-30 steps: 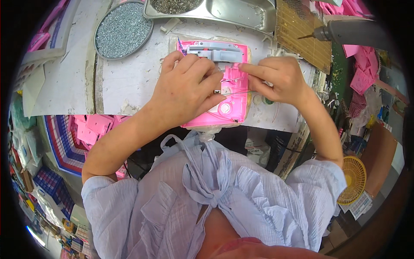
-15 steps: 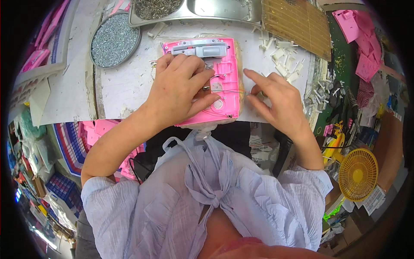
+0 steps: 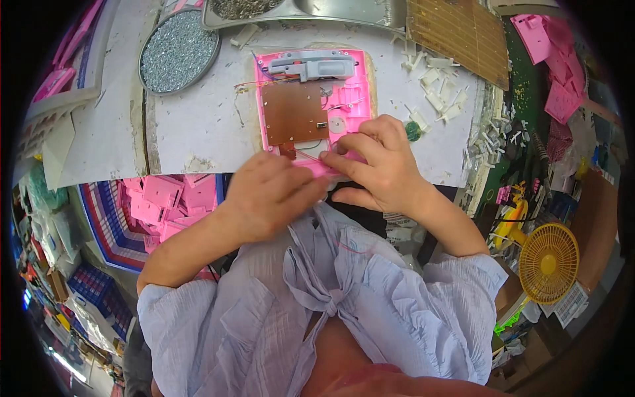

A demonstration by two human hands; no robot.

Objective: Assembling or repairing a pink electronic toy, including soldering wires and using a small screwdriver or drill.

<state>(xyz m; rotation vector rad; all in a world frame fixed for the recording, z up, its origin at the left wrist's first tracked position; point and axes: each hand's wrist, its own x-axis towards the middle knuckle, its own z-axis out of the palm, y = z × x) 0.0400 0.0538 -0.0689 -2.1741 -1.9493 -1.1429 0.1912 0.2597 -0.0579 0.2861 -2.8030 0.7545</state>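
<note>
A pink plastic housing (image 3: 362, 86) lies open on the white table. Along its far edge sits a grey mechanism (image 3: 317, 66) with a raised block. The brown circuit board (image 3: 294, 112) covers the left part of the housing, and thin wires run at its near and right sides. At the near left corner is my left hand (image 3: 268, 195), smeared by motion, so its grip cannot be made out. My right hand (image 3: 380, 162) rests over the near right corner; its fingertips touch the housing by the red wires (image 3: 307, 156), with the thumb held apart.
A round tray of screws (image 3: 178, 53) stands at the far left, beside a metal tray (image 3: 350, 13). White plastic parts (image 3: 440, 86) and a cardboard sheet (image 3: 460, 40) lie to the right. Below the table's left edge is a basket (image 3: 106, 238) of pink parts; a yellow fan (image 3: 549, 263) stands right.
My left hand has drawn back off the housing toward me, uncovering the circuit board. My right hand has moved left onto the near right corner, and a dark green round piece now shows behind it.
</note>
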